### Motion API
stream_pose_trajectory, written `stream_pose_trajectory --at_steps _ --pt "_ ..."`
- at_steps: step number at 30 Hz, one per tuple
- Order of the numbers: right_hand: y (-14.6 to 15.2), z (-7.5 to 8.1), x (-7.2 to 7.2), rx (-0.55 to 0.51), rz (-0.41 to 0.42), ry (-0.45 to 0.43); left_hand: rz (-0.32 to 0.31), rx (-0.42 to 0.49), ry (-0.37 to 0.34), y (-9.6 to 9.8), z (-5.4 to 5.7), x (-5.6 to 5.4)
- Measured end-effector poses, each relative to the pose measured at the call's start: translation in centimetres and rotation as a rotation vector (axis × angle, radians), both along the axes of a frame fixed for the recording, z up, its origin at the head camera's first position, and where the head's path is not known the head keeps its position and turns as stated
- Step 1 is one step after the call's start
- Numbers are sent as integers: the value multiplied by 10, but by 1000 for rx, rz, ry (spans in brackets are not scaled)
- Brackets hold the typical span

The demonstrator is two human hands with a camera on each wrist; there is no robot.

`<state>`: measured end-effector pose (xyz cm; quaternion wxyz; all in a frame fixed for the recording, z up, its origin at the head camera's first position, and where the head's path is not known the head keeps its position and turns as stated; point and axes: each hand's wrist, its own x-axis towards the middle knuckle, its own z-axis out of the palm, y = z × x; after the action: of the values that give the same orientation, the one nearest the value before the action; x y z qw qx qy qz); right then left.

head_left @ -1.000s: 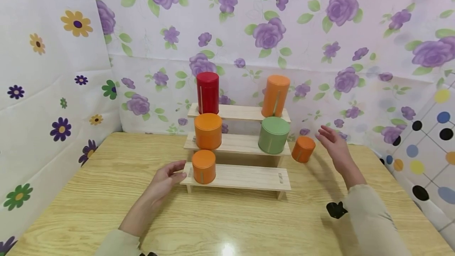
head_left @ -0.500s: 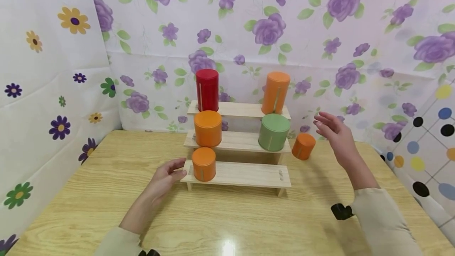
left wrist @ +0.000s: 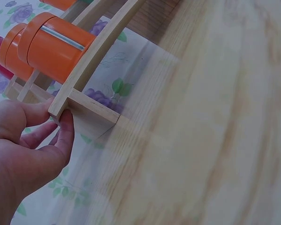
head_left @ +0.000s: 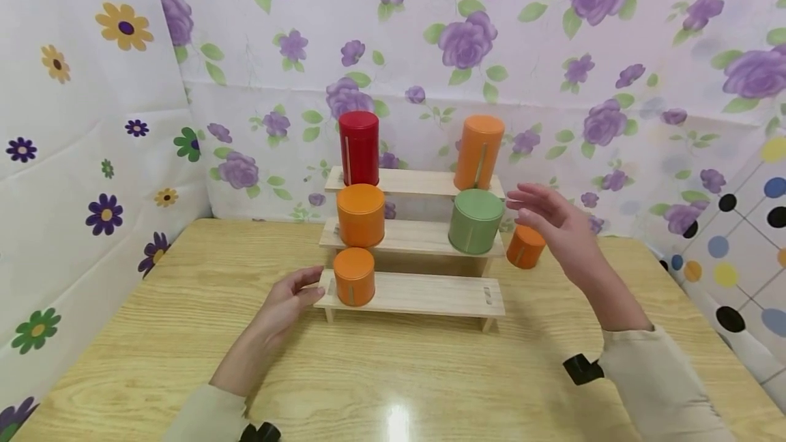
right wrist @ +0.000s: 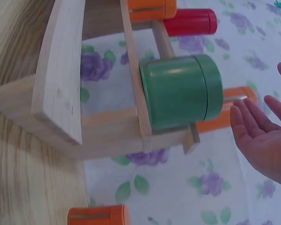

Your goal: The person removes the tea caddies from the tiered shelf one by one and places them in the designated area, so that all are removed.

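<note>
My left hand [head_left: 285, 305] pinches the left end of the lowest board of a three-step wooden shelf [head_left: 430, 295]. In the left wrist view, the thumb lies on the board's end with fingers [left wrist: 65, 136] beneath it. My right hand [head_left: 561, 230] hovers with loosely bent fingers just right of the green canister [head_left: 475, 224] on the middle step, holding nothing. The hand partly covers a small orange canister [head_left: 524, 248] on the table. Another small orange canister [head_left: 354, 278] stands on the lowest step, near the left hand.
A wider orange canister [head_left: 360, 217] sits at the middle step's left. On the top step stand a tall red canister [head_left: 359, 149] at left and a tall light-orange one [head_left: 480, 153] at right. Flowered cloth [head_left: 258, 108] hangs behind the wooden table [head_left: 344, 380].
My right hand has moved left, from beyond the small orange canister on the table to beside the green canister. My left hand stays on the shelf. The view has tilted slightly.
</note>
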<state>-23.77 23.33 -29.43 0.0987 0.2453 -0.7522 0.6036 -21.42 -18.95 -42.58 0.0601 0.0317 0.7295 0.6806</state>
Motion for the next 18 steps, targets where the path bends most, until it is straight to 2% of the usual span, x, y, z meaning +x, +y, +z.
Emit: stream_pose_trajectory --at_steps 6,13,18 --pt "-19 0 8 67 66 1 -7 0 -4 -1 -1 -1" --pt "-47 -14 13 146 169 -15 -3 -1 -2 -1 -1 -2" --pt "-66 -23 14 169 193 -79 -3 1 -2 -1 0 0"
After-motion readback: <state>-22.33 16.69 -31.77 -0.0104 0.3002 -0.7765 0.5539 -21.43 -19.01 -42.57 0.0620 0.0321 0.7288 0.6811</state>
